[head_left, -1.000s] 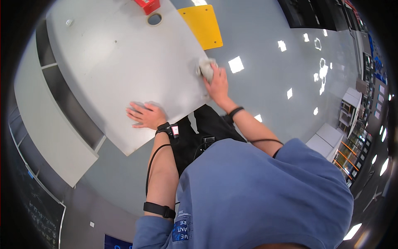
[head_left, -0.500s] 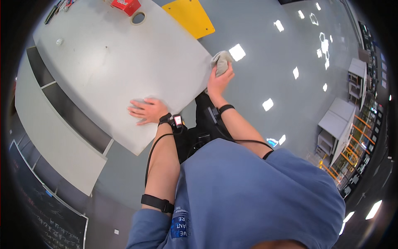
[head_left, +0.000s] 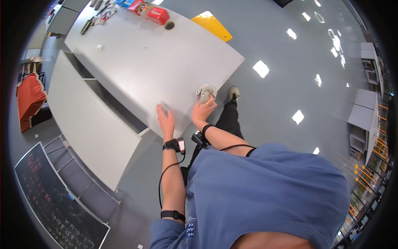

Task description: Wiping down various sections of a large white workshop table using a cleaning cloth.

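1. Currently, a white worktop (head_left: 178, 58) is being seen obliquely, its near edge being turned toward the person's body.
2. Beside its left edge, a white unit (head_left: 95, 128) is being shown, with dark compartments being exposed on the worktop side.
3. Just past the right edge, a flat yellow panel (head_left: 213, 27) is being seen.
4. At the near left corner, the left hand (head_left: 166, 120) is being held open, its thumb being parted from the fingers; whether the worktop is being touched cannot be told.
5. By the near edge, between its two corners, a crumpled grey-beige cloth (head_left: 206, 92) is being gripped in the curled fingers of the right hand (head_left: 202, 110).
6. Toward the far end of the right edge, a red box (head_left: 158, 15) is being displayed.
7. Beside that box, a dark-centred ring (head_left: 169, 26) is being seen.
8. Near the left edge, a small pale object (head_left: 99, 47) is being shown.
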Demonstrator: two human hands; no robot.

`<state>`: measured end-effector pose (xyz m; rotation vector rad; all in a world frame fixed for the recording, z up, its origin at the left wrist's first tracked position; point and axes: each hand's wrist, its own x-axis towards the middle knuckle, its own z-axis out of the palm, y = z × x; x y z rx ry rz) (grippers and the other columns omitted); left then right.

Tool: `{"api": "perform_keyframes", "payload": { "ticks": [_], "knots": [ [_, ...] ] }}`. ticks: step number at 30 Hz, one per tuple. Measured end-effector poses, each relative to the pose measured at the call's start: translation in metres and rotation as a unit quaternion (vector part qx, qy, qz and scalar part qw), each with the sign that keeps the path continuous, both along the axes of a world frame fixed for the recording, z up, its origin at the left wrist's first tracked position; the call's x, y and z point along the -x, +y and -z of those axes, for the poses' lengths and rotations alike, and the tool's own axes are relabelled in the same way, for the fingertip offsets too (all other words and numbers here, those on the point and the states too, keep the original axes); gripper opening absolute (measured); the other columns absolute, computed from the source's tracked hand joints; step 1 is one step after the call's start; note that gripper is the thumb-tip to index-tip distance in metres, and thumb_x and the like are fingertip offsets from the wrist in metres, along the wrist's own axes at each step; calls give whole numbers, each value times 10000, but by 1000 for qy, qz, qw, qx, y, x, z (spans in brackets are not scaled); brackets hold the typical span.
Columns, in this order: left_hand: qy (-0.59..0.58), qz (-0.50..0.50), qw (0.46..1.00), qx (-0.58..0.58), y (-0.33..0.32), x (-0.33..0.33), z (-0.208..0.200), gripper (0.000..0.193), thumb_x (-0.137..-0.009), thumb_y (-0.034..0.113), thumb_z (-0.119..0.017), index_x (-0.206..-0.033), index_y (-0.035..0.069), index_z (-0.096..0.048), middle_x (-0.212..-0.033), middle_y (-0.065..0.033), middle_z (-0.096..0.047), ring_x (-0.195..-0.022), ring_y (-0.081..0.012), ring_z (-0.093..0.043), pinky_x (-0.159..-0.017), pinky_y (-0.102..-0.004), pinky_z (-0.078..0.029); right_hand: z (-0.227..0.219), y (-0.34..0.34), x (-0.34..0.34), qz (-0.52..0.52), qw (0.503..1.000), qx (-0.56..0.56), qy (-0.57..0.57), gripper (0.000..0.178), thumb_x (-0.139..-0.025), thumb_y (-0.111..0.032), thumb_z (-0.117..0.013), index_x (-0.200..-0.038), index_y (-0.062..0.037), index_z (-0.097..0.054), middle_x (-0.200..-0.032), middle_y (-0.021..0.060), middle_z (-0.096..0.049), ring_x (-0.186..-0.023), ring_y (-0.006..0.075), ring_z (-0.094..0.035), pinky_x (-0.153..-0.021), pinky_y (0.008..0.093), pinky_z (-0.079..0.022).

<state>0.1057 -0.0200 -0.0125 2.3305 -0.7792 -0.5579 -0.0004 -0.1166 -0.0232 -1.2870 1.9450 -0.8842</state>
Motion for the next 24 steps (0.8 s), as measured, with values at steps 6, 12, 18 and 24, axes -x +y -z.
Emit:
{"api": "perform_keyframes", "payload": {
  "ticks": [6, 12, 18, 24],
  "knots": [
    [137, -107, 985, -1, 95, -14, -27, 527, -918, 194, -553, -1387, 14, -395, -1414, -176, -445, -1306, -306, -429, -1058, -400, -347, 28, -9, 22, -84, 996, 6, 20, 632, -805, -128, -648, -1344, -79, -323, -1189, 289, -345, -1085, 491, -427, -933, 523, -378],
    [329, -185, 926, -3, 129, 2, -19, 626, -957, 385, -507, -1457, 57, -320, -1422, -148, -449, -1286, -295, -460, -998, -470, -385, 30, -56, 33, -125, 990, 9, 58, 599, -832, -166, -641, -1335, -80, -327, -1175, 322, -345, -1020, 504, -460, -895, 514, -408],
    [415, -224, 882, 21, 113, 15, -27, 735, -965, 444, -464, -1511, 56, -161, -1544, -172, -232, -1402, -336, -281, -1066, -494, -315, 52, -147, 64, -123, 990, 33, 65, 627, -845, -255, -640, -1351, -85, -309, -1200, 351, -360, -1039, 486, -471, -912, 497, -416],
    [422, -213, 881, 23, 116, 14, -27, 762, -959, 480, -436, -1519, 71, -121, -1558, -150, -212, -1414, -346, -249, -1096, -515, -258, 26, -196, 85, -124, 992, 3, -27, 673, -858, -238, -640, -1382, -59, -258, -1249, 328, -394, -1188, 456, -422, -1008, 465, -372]
  ]
}}
